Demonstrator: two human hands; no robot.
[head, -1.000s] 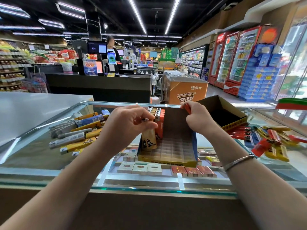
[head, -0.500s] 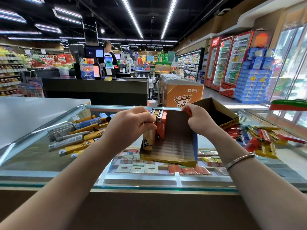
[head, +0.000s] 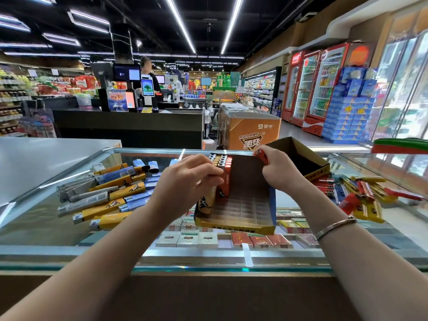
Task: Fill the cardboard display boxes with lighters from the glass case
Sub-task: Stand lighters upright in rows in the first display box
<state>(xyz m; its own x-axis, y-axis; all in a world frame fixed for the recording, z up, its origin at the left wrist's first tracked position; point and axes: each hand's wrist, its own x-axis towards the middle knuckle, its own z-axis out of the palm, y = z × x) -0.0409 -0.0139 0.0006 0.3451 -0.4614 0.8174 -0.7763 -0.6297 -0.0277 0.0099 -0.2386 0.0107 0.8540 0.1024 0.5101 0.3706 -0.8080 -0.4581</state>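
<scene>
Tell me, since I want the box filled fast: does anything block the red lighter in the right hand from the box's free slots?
Nothing visible does. The right hand pinches the red lighter at the display box back edge; the slots below it are bare. Standing lighters fill only the left columns.

A supermarket — ceiling light strips (head: 180,24), a black checkout counter (head: 129,128), red drink fridges (head: 322,86).
</scene>
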